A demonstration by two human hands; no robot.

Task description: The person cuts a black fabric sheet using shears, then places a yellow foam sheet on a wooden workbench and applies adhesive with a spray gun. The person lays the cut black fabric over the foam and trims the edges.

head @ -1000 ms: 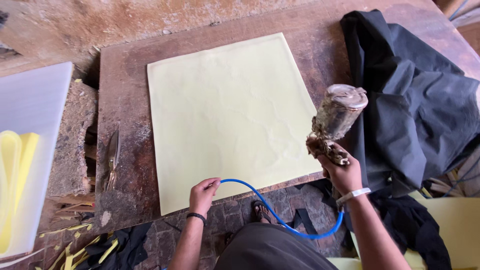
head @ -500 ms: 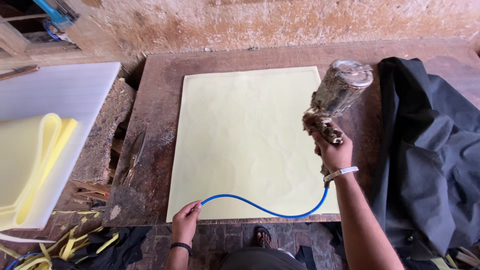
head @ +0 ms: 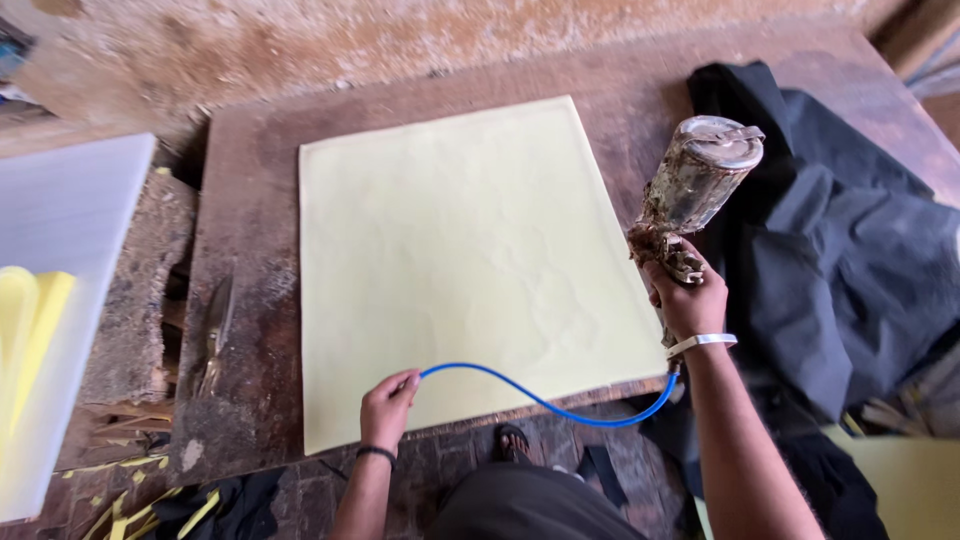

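Note:
A large pale yellow foam sheet lies flat on a worn wooden table. My right hand grips a crusted spray gun with a metal cup on top, held above the sheet's right edge. A thin blue hose curves from the gun's handle across the sheet's near edge. My left hand pinches that hose over the sheet's near left part. Each wrist wears a band.
Black fabric is heaped on the table's right side. A white board with folded yellow foam sits at the left. Scissors lie on the table's left strip. Yellow offcuts litter the brick floor by my sandalled foot.
The view has shifted, so the sheet now sits more centred. My right hand still holds the spray gun by the sheet's right edge and my left hand keeps the hose.

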